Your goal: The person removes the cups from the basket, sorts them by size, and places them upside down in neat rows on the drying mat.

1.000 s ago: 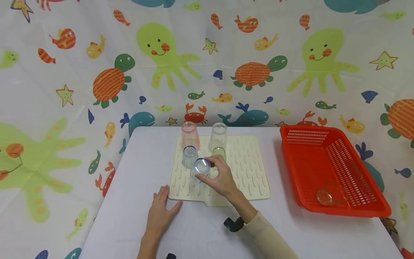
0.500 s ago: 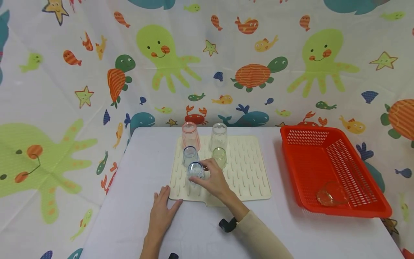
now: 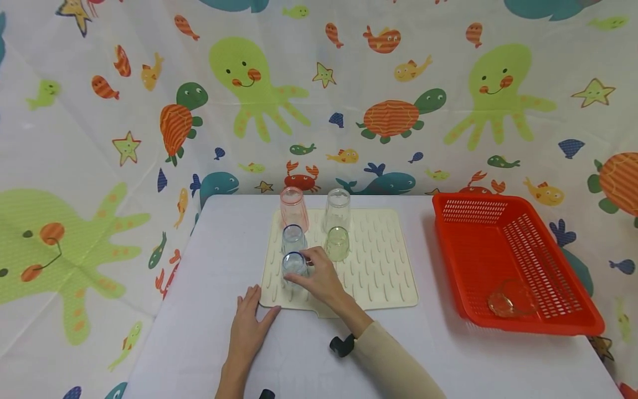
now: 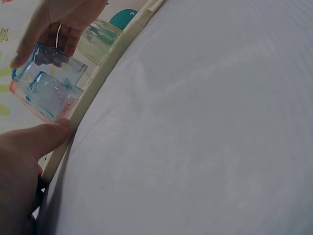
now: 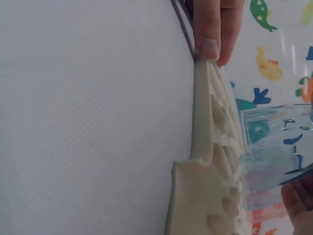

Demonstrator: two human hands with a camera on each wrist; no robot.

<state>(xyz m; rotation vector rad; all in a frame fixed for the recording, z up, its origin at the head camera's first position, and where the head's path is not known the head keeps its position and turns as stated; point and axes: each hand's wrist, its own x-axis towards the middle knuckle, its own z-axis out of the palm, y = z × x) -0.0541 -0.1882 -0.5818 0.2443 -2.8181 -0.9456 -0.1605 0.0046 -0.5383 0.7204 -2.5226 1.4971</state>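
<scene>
Near the front left of a cream ribbed drying mat point(image 3: 381, 260), my right hand point(image 3: 321, 280) grips a blue-tinted clear glass point(image 3: 294, 266) between thumb and fingers. In the right wrist view that glass point(image 5: 276, 142) stands on or just over the mat's ridges; whether it touches is unclear. My left hand point(image 3: 247, 324) rests at the mat's front left corner, fingers extended, thumb along the edge. Directly behind the gripped glass is another small blue glass point(image 3: 293, 239). A small green glass point(image 3: 338, 244), a tall pink glass point(image 3: 293, 209) and a tall clear glass point(image 3: 338, 210) also stand on the mat.
On the right is a red plastic basket point(image 3: 466, 260) with a clear amber-tinted glass item point(image 3: 510, 299) lying inside. A white cloth point(image 3: 219, 244) covers the table. Behind hangs a curtain point(image 3: 309, 39) printed with sea animals.
My right hand has moved the blue-tinted glass left and slightly toward me, leaving the green glass more exposed. My left hand has stayed at the mat's corner.
</scene>
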